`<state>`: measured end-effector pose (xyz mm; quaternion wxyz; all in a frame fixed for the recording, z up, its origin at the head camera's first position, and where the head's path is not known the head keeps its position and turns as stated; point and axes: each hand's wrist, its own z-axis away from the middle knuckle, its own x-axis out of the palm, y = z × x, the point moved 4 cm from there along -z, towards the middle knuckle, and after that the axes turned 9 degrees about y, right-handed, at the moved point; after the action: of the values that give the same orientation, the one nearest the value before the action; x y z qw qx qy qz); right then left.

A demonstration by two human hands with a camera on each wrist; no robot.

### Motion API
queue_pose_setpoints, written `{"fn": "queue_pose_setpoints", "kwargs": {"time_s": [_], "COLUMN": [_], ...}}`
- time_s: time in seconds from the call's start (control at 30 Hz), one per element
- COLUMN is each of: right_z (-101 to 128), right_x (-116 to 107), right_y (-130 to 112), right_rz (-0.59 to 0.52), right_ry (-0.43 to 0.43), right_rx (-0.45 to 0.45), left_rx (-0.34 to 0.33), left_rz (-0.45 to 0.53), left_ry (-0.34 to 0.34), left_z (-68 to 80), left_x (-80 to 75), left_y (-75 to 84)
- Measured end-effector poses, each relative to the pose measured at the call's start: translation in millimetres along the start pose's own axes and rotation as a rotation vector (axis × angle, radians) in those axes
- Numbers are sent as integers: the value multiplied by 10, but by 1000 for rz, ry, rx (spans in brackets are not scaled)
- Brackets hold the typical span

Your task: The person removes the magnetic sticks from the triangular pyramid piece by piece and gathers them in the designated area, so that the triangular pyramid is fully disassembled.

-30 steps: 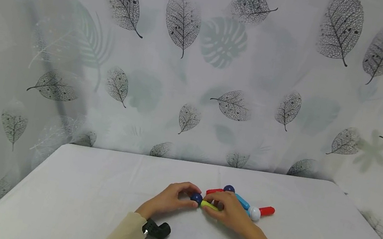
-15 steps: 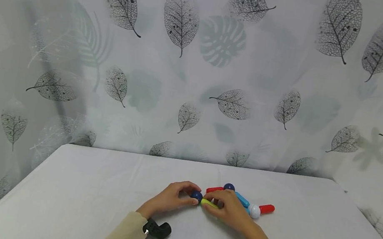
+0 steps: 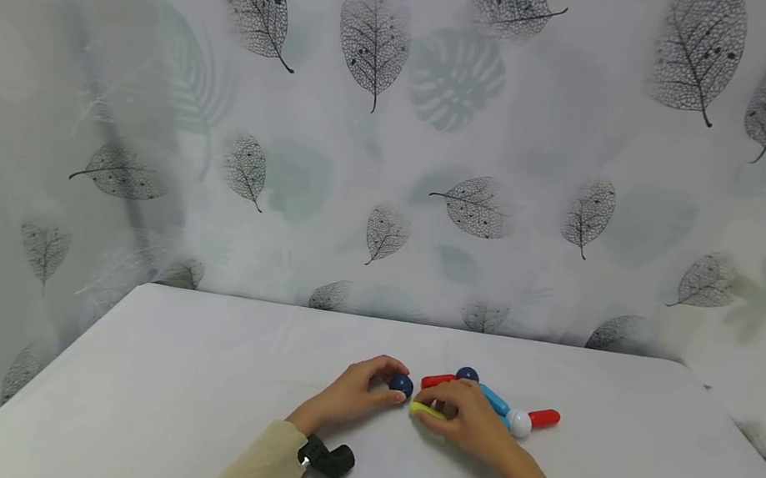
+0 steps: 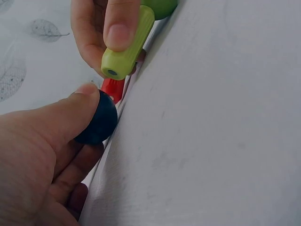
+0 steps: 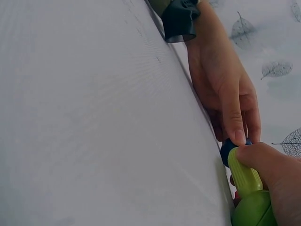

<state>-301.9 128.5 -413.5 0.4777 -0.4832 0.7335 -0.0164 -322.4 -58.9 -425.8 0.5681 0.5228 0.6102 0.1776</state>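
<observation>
My left hand (image 3: pixel 357 391) pinches a dark blue ball (image 3: pixel 401 385) between thumb and fingers, low over the white table. Facing it, my right hand (image 3: pixel 473 425) grips a yellow-green toy building rod (image 3: pixel 428 410) with thumb and fingers. In the left wrist view, the rod's free end, with a dark round inset, stands just apart from the blue ball (image 4: pixel 102 120). A green ball (image 5: pixel 253 210) sits at the rod's other end in the right wrist view; my right hand hides it in the head view.
Just beyond my right hand lies a joined group: a red rod (image 3: pixel 438 380), another dark blue ball (image 3: pixel 468 373), a light blue rod (image 3: pixel 495 400), a white ball (image 3: pixel 519 422) and a second red rod (image 3: pixel 544 418). A leaf-patterned curtain (image 3: pixel 368 144) hangs behind the table (image 3: pixel 215 380).
The blue ball in my left hand has tilted up and away from the rod's end, so a small gap now shows between them. My right hand keeps its hold on the rod.
</observation>
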Motion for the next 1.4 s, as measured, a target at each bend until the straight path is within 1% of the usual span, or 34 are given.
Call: {"fn": "queue_pose_setpoints", "kwargs": {"time_s": [0.13, 0.2, 0.43, 0.73, 0.93, 1.2, 1.3, 1.4], "right_z": [1, 7, 48, 69, 86, 90, 101, 111], "right_x": [21, 25, 18, -10, -37, -72, -73, -66], "right_y": [-1, -9, -25, 1, 25, 18, 10, -12], "right_rz": [-18, -28, -45, -17, 6, 22, 14, -6], "right_ry": [-6, -9, -24, -12, -14, -19, -19, -11], "right_rx": [8, 11, 37, 38, 47, 43, 43, 23], "left_rx": [-3, 1, -21, 13, -11, -17, -23, -33], "left_rz": [-5, -5, -15, -22, -26, -22, -21, -32], "left_ry": [16, 13, 1, 20, 34, 65, 80, 104], "left_z": [15, 27, 56, 91, 132, 224, 266, 310], "left_x": [-31, -35, -40, -111, -171, -327, -427, -550], "left_y": [15, 6, -3, 0, -15, -64, -104, -139]}}
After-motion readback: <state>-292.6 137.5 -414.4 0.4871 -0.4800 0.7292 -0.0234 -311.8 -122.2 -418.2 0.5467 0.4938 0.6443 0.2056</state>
